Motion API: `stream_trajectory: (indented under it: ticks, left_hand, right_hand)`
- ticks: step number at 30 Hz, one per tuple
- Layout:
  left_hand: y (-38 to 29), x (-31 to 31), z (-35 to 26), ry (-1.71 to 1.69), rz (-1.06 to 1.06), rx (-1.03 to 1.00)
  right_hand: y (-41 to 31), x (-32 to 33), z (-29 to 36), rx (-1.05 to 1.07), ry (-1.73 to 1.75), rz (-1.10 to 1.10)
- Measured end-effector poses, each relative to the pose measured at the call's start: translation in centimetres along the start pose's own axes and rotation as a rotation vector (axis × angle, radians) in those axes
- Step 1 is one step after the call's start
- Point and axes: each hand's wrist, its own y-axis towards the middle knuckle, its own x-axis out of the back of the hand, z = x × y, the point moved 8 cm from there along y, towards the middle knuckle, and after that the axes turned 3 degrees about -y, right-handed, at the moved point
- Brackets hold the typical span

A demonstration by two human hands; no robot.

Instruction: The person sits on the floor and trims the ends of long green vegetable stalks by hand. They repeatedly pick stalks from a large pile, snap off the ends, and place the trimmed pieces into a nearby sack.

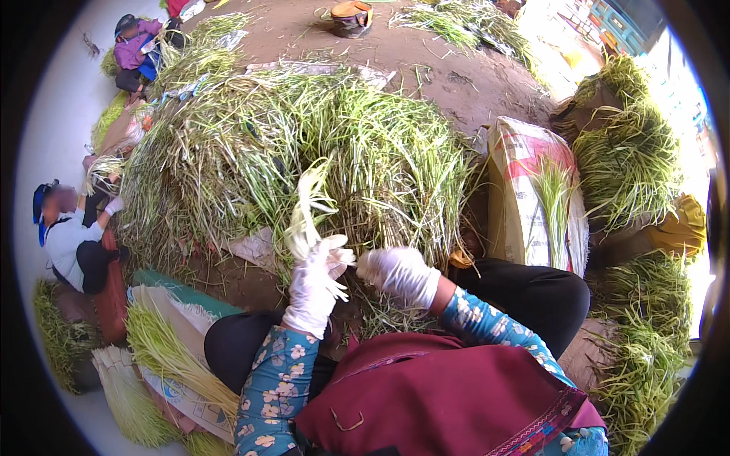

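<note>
My left hand [311,290], in a white glove, grips a small bunch of pale yellow-green stalks [306,214], chive-like, with the leafy ends pointing away from me. Beside it is my right hand [399,276], also gloved and blurred by motion. Its fingers are curled close to the left fingertips; whether they pinch anything is not visible. Just beyond both hands rises a large heap of long green stalks [365,148], mixed with brown, dry leaves.
Right of my knee, a printed woven sack [516,194] bears a thin bunch of stalks [553,211]. Sorted pale bundles [171,353] lie at my left. More green piles [627,159] line the right side. Two people [80,239] sit along the left wall. A lidded bag [352,20] stands far back.
</note>
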Motion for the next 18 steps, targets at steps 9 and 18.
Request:
stream_trajectory:
  ticks: [9,18]
  left_hand:
    - [0.4,-1.3,-0.2,-0.302,0.036,0.062]
    - [1.8,-1.5,1.9,-0.298,-0.019,0.266]
  right_hand:
    - [-4.4,-3.4,-33.0,-0.956,0.47,-0.634]
    - [-6.6,-8.5,-35.2,-1.296,0.432,-0.257]
